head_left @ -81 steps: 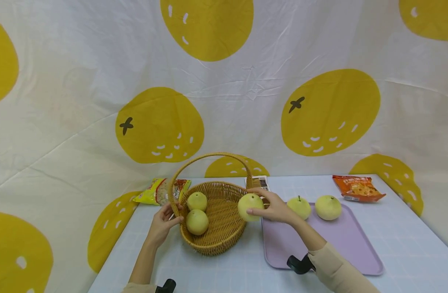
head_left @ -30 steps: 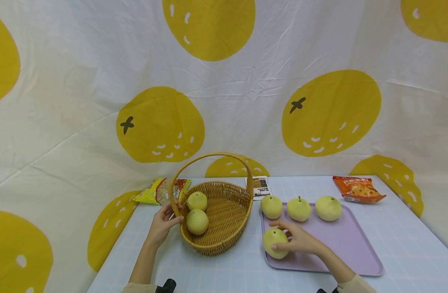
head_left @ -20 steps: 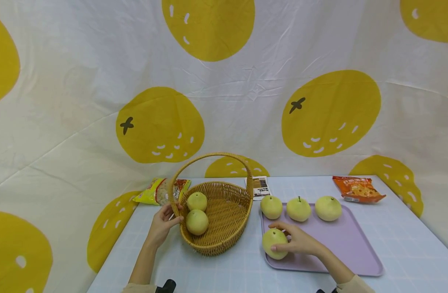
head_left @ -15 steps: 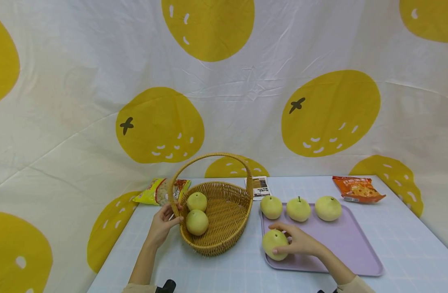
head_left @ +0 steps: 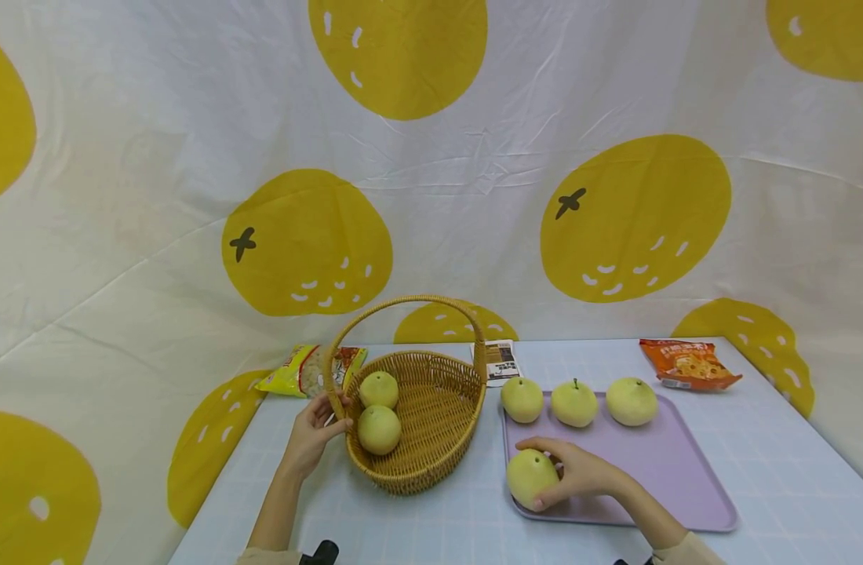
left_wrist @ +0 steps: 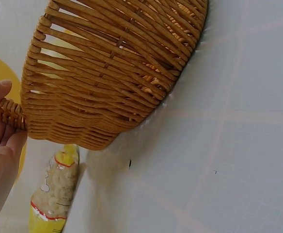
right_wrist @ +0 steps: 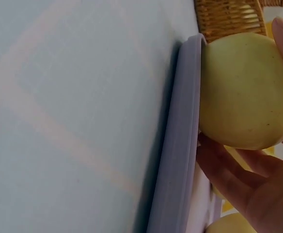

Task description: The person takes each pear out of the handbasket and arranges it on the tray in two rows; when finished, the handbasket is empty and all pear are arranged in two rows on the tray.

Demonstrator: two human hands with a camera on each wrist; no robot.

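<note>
A wicker basket [head_left: 431,463] stands left of centre, its tall handle [head_left: 420,299] upright. My left hand [head_left: 311,434] grips the foot of that handle on the left side; the left wrist view shows thumb and fingers round it. Two round yellow pears lie inside: a rear pear [head_left: 378,389] and a front pear [head_left: 379,430]. My right hand [head_left: 580,473] holds another pear [head_left: 529,479] at the front left corner of the purple tray [head_left: 657,471]. In the right wrist view the held pear [right_wrist: 250,92] is right against the tray's rim, with the thumb above and fingers below.
Along the tray's back edge sit a left pear [head_left: 522,400], a stemmed pear [head_left: 575,403] and a right pear [head_left: 631,402]. A yellow snack bag [head_left: 311,370] lies behind the basket, an orange snack bag [head_left: 689,365] at back right, and a printed packet [head_left: 503,362] between them.
The right hand has carried the pear from over the basket's right rim to the tray's front left corner. Lately the pear has tilted and shifted slightly forward. My left hand stays on the handle.
</note>
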